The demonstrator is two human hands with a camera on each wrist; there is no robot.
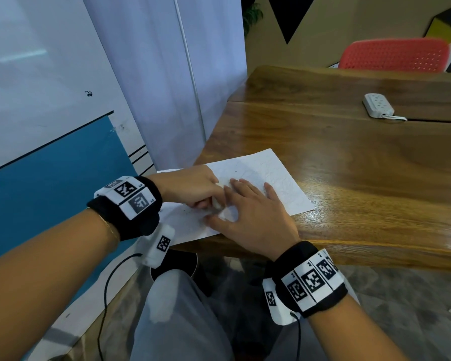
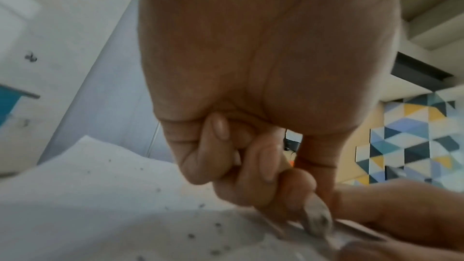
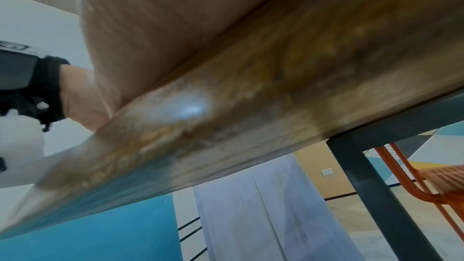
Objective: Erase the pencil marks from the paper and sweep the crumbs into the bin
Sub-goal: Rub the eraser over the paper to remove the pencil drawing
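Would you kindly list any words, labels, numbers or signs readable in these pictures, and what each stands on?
No readable text.
Left wristband: black-and-white square code patterns, no words.
Right wristband: the same patterns; tiny characters beside them too small to read.
Paper: faint pencil scribbles, no writing.
Whiteboard: small dark squiggle, illegible.

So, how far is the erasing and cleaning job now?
Partly done. Dark crumbs already lie on the paper, so some rubbing has happened. In hand: the left hand grips the eraser against the sheet, and the right hand presses the paper flat. Left: faint pencil marks remain, and the crumbs are not yet swept. No bin is clearly visible.
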